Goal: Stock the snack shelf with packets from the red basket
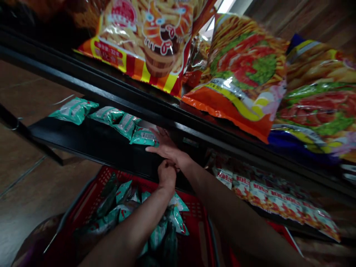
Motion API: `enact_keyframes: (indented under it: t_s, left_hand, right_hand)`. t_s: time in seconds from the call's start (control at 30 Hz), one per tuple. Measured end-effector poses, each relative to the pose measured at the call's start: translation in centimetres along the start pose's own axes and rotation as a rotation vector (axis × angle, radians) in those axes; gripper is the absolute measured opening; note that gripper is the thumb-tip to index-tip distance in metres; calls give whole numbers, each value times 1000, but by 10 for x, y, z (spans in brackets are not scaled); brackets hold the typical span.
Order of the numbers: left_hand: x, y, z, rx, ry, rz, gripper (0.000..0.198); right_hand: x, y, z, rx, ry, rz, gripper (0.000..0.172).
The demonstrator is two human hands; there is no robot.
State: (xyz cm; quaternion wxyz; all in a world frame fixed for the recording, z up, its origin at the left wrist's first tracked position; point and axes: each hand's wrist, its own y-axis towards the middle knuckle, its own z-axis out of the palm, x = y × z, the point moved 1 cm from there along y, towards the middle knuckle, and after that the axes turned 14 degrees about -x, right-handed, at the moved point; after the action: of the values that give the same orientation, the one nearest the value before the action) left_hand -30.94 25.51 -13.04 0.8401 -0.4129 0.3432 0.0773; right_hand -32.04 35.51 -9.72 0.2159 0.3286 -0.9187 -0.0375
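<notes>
My right hand reaches onto the lower black shelf, thumb stretched out and fingers apart. It is at the near end of a row of teal snack packets, against or just beside the closest packet. My left hand is right below it, fingers curled closed near the right wrist; whatever they hold, if anything, is hidden. Under my forearms is a red shopping basket, with several teal packets lying loosely in it.
Large snack bags stand on the upper shelf, whose black edge passes close above my hands. White and red packets line the lower shelf at right. A shelf leg and brown floor are at left.
</notes>
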Motion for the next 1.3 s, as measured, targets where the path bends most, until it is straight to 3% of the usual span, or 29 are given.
enact_keyframes:
  t_s: [0.13, 0.27, 0.33, 0.43, 0.53, 0.7, 0.83, 0.93, 1.03, 1.13, 1.3]
  left_hand:
    - [-10, -5, -7, -81, -90, -76, 21]
    - [-18, -14, -17, -182, -103, -121, 21]
    - [-23, -20, -24, -242, -78, -137, 20]
    - [-35, -34, -35, -261, -26, -157, 15]
    - [-55, -56, -44, -187, 44, -185, 6]
    - [-97, -112, -59, -35, 235, -215, 18]
    - [-125, -157, -80, 116, 321, -176, 21]
    - [-134, -175, -99, 250, 296, -183, 20]
    - [-134, -178, -111, 300, 277, -229, 21]
    - [-129, -169, -109, 280, 269, -248, 20]
    - [-118, -151, -96, 203, 178, -239, 14]
  right_hand:
    - [1, -12, -1, -9, 33, 80, 66]
    - [-11, -50, -24, -87, 142, 263, 66]
    - [-11, -76, -40, -120, 321, 513, 65]
    - [4, -117, -66, -193, 775, 975, 51]
    - [33, -155, -91, -220, 1231, 1181, 33]
    - [87, -206, -122, -183, 1693, 1255, 15]
    - [121, -238, -129, -91, 1857, 1242, 20]
    - [135, -255, -121, -47, 1923, 1254, 26]
    - [140, -260, -109, 50, 1918, 1259, 29]
    - [136, -254, -100, 136, 1860, 1265, 30]
    - [128, -246, -99, 91, 1828, 1304, 27]
